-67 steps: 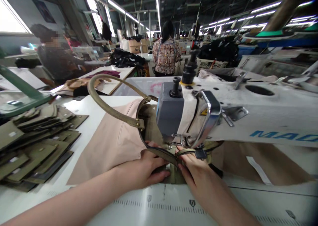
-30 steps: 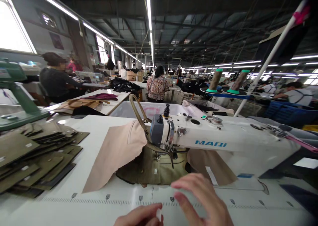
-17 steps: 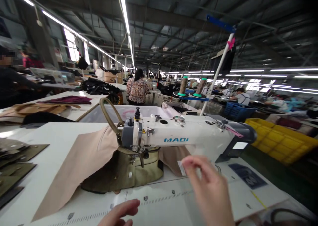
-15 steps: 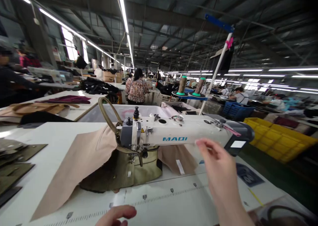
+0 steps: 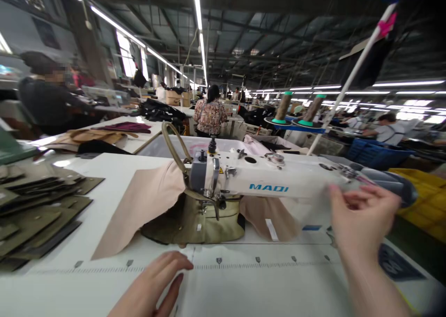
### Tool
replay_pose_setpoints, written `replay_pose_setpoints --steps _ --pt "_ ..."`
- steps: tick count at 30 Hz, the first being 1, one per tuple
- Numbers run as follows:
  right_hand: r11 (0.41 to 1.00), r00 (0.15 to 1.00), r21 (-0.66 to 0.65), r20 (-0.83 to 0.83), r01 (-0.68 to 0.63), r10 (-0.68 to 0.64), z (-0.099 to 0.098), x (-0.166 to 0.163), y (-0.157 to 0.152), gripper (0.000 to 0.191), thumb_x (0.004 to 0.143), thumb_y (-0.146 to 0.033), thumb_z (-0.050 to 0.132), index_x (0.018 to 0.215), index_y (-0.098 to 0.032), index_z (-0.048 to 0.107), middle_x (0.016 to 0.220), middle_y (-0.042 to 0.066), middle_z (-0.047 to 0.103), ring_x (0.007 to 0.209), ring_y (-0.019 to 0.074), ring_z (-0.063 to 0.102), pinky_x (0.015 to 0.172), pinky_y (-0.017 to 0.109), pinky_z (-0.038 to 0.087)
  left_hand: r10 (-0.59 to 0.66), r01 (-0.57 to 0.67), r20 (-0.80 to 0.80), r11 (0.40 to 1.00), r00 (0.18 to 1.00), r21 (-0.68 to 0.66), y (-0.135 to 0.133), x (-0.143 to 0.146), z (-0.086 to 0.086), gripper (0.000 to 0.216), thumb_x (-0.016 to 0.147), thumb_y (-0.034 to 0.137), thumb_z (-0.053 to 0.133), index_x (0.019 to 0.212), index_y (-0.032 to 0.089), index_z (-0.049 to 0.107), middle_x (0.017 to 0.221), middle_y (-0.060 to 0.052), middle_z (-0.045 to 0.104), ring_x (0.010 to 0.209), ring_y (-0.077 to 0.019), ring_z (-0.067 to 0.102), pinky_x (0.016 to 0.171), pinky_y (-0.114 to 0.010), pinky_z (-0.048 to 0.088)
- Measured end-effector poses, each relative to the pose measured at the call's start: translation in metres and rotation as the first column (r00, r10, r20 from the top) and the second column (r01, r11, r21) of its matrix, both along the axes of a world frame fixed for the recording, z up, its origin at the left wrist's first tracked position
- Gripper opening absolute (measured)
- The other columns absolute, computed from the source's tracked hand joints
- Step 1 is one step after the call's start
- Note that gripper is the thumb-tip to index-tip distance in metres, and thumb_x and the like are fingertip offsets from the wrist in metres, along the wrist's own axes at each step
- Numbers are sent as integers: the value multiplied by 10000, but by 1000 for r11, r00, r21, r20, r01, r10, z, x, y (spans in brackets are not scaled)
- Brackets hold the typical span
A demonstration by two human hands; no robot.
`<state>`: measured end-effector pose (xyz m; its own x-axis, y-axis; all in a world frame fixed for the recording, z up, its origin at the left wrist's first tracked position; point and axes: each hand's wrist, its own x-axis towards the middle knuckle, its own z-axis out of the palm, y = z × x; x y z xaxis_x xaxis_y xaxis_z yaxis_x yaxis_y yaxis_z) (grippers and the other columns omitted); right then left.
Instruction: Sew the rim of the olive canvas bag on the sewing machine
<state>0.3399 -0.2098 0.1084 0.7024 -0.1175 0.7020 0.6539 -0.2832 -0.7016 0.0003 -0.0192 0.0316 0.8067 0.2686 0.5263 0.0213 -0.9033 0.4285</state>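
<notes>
Fingers of your right hand are loosely curled and spread, raised at the right end of the white sewing machine, close to the handwheel end; motion blur hides whether they touch it, and they grip nothing you can make out. Your left hand lies flat and relaxed on the table, fingertips near the printed ruler scale, empty.

If you are reaching to turn the wheel, keep the motion small and watch the needle end, not your hand, since the work sits well to the left of it.

The olive bag lies under the machine head, its pale pink lining spilling out to the left and its strap handle arching up behind. It is just beyond your left hand, not touched by it, and well apart from your right. Bring the left hand forward onto the bag's edge to steady it before the needle moves. A stack of olive panels sits at your far left.
</notes>
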Motion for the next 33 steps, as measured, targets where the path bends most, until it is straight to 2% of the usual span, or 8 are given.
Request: replay_pose_setpoints --steps 2,3,5,7,10,15,23,33 --pt "992 995 -122 93 -23 34 -16 -39 6 301 879 -497 650 962 -232 532 761 -1 559 658 169 549 669 321 433 46 -19 -188 990 981 139 14 5 13 281 950 135 462 1148 249 624 1148 -64 717 1067 -214 699 914 -291 596" --pt "966 976 -219 133 -139 170 -28 -61 11 245 907 -474 624 897 -240 553 738 -10 580 639 155 571 629 290 447 66 -13 -286 983 956 184 21 8 17 314 926 94 464 1155 229 632 1184 -84 704 1142 -251 671 949 -364 591" --pt "694 726 -579 238 -428 645 -56 -101 27 73 989 -247 508 980 -219 575 822 9 660 724 138 659 667 232 529 41 63 -414 970 909 236 35 18 20 419 852 17 499 1218 175 628 1272 -134 668 1301 -340 566 1036 -520 529" --pt "516 538 -759 264 -397 801 -83 -127 48 271 948 -75 426 1148 -157 590 1043 78 714 988 184 693 896 295 582 -24 148 -462 961 887 233 48 30 17 548 798 -40 509 1314 128 584 1361 -178 616 1413 -384 440 1111 -608 427" --pt "356 586 -856 79 -374 806 -111 -129 83 484 895 -10 395 1360 -74 510 1353 176 609 1322 279 537 1085 491 506 -119 221 -461 960 879 174 64 47 8 572 810 -65 495 1339 141 567 1431 -164 579 1469 -335 369 1182 -576 342" --pt "244 651 -853 -139 -461 746 -122 -102 114 446 947 -102 403 1362 -150 560 1419 185 562 1328 382 515 996 706 470 -74 97 -396 995 915 38 78 59 3 506 936 13 433 1428 132 441 1367 -146 642 1235 -217 641 1017 -345 557" --pt "213 640 -801 -254 -559 725 -114 -105 107 454 944 -146 421 1382 -103 532 1416 205 557 1322 319 536 1078 653 424 -231 253 -437 967 869 -8 76 50 -2 568 933 1 446 1456 217 497 1519 -78 517 1424 -223 457 1199 -407 375" --pt "321 626 -734 -178 -599 759 -109 -105 105 378 972 -135 383 1238 -121 651 1263 169 673 1111 309 684 960 634 538 -188 399 -561 873 806 281 76 39 -17 654 922 6 437 1541 186 325 1555 -119 461 1488 -322 331 1204 -555 308"
